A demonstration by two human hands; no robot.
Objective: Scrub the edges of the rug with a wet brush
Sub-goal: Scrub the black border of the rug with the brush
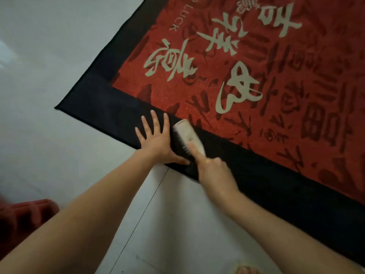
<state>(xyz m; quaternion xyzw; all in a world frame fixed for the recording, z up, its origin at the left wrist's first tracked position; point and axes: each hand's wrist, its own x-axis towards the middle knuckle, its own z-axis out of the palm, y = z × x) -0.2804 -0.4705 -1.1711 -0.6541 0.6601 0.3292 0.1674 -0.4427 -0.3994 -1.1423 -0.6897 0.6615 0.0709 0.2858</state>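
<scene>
Two hands on the rug's point(256, 86) black border near its corner: left hand point(156, 138) pressing flat, fingers spread, right hand point(212, 165) clamped round the brush point(188, 136) beside it, so a hard stroke could rake those knuckles

You are working on a rug point(246, 80) of soft, matt cloth: its red middle has a short, slightly uneven pile with flat cream lettering, and its black border point(110, 115) looks denser and dull. The brush point(188, 136) has a smooth, pale plastic back with a faint sheen and stiff pale bristles. The floor point(49, 56) is smooth, glossy pale tile with thin dark joints.
</scene>
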